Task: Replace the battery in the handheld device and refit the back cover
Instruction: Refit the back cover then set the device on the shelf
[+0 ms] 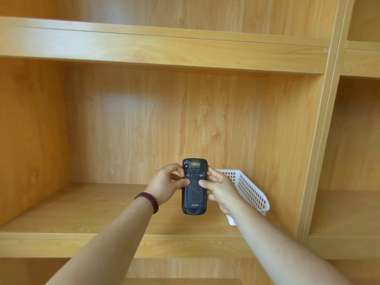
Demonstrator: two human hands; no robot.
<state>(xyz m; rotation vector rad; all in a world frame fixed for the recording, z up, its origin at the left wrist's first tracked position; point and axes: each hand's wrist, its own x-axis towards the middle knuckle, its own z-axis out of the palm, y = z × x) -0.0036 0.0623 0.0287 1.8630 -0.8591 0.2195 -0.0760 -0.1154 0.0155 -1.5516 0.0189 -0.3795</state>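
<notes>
A black handheld device (194,194) is held upright in front of the shelf with its back facing me. Its dark back cover (195,195), marked "urovo", sits on the lower part of the body. My left hand (166,183) grips the device's left side, its thumb lying on the upper edge of the cover. My right hand (221,189) grips the right side, and its thumb presses the cover from the other side. No loose battery is in view.
A white perforated plastic basket (249,191) stands on the wooden shelf (86,204) just behind my right hand. Shelf boards run above and below, and an upright divider (320,140) closes the compartment on the right.
</notes>
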